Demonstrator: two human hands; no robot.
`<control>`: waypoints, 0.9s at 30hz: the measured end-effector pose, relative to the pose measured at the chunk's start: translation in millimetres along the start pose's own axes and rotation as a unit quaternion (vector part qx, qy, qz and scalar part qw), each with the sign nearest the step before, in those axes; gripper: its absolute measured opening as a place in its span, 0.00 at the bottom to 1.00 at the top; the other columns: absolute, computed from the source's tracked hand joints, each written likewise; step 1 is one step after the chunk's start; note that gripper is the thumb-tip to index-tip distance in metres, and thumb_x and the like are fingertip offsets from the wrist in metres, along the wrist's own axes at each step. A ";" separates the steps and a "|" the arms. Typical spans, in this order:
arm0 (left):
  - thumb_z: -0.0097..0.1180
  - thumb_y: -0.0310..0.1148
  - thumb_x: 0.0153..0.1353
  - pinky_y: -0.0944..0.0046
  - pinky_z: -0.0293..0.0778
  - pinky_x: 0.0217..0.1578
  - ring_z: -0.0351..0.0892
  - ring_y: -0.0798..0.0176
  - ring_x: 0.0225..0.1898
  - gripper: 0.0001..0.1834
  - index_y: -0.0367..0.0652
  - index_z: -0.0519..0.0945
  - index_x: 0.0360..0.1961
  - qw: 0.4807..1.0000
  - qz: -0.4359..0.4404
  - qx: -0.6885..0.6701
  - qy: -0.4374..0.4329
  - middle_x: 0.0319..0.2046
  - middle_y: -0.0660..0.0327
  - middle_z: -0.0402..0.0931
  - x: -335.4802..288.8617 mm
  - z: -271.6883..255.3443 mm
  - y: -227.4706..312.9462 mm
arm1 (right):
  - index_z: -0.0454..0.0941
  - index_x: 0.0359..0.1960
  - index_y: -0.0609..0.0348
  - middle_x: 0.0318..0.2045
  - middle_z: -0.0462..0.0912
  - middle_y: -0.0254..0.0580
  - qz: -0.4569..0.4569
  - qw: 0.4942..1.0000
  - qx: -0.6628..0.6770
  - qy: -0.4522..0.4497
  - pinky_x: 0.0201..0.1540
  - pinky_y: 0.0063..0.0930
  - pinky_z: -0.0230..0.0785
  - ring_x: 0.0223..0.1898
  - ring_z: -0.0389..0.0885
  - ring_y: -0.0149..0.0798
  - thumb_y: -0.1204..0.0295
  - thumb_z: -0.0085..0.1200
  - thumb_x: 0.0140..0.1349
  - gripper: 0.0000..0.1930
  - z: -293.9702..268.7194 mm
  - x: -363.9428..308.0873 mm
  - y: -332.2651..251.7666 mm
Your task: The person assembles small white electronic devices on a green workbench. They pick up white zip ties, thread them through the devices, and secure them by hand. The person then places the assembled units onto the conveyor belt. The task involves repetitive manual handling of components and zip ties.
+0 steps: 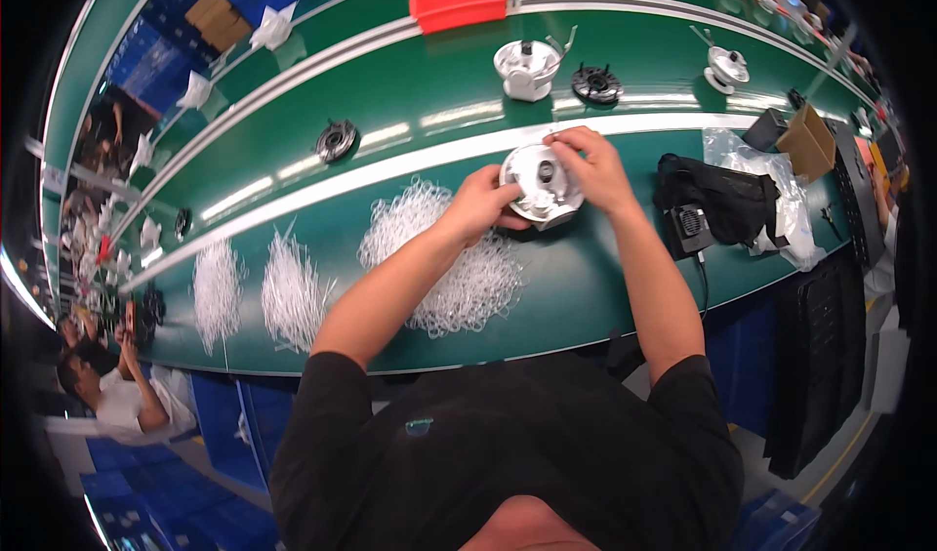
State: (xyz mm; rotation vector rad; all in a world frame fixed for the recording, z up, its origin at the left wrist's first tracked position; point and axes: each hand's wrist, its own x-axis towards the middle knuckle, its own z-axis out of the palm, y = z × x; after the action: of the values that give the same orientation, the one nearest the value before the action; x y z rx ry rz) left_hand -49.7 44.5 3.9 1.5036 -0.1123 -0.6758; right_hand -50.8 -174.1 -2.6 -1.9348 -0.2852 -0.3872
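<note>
Between my two hands is a round white plastic housing (535, 182) with a dark centre part, held up over the green bench. My left hand (480, 204) grips its left rim, thumb on the inner face. My right hand (593, 168) closes on its upper right edge; fingers there hide what they touch, perhaps a thin white piece at the rim. Just below and left lies a big heap of looped white wires (459, 273). Beyond my hands, on the conveyor, stand another white housing (528, 84) and a black round part (596, 84).
Two bundles of white wires (217, 292) lie left. A black round part (336, 141) and a white housing (727, 66) sit on the conveyor, a red bin (459, 4) beyond. To the right are a black bag (717, 200), a black device (689, 231) and a cardboard box (808, 144).
</note>
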 end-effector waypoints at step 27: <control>0.62 0.27 0.58 0.58 0.77 0.42 0.82 0.56 0.38 0.11 0.40 0.83 0.43 0.861 0.153 0.486 -0.015 0.36 0.56 0.83 13.7 -50.3 9.5 | 0.84 0.47 0.64 0.38 0.88 0.41 0.095 0.994 0.040 -0.035 0.42 0.24 0.73 0.37 0.82 0.30 0.70 0.55 0.67 0.12 -19.2 -14.9 -10.9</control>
State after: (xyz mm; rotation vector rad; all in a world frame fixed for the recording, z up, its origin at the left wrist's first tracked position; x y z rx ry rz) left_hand -11.7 81.4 3.2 2.3654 -0.7999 -0.3739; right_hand -71.1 -188.0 7.6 -1.8791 -0.1573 -0.1800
